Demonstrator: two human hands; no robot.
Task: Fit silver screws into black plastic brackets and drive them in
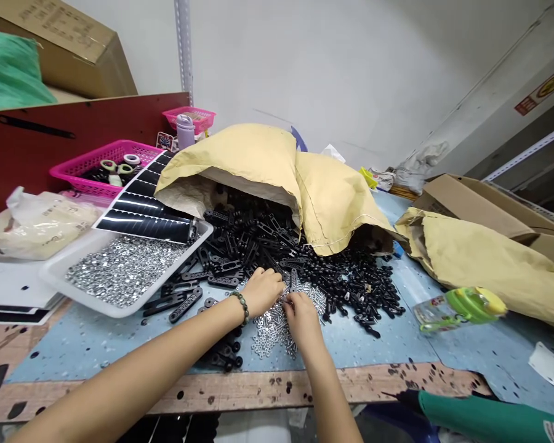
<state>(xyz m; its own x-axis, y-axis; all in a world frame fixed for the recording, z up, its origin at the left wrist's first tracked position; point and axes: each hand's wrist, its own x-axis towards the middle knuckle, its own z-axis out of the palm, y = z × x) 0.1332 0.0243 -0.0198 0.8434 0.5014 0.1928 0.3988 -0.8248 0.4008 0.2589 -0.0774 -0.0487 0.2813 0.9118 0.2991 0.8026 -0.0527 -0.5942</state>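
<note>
My left hand [263, 293], with a beaded bracelet [241, 307] at the wrist, reaches over a pile of small metal nuts and screws [273, 332]. Its fingers are curled, and whatever they hold is hidden. Close by on the right, my right hand [303, 317] has thumb and fingers pinched together above the same pile; I cannot make out what is between them. A slotted black plastic bracket [294, 280] lies just beyond both hands. More black brackets [253, 237] spill from a paper sack [244, 151], and small black parts [360, 283] lie to the right.
A white tray of metal nuts [124, 267] stands at left, with black sheets [150, 206] over its back edge. Behind is a pink basket [87, 161] with scissors. Another sack [489, 258], a green-lidded bottle [461, 307] and a green black-tipped object [480, 413] are at right.
</note>
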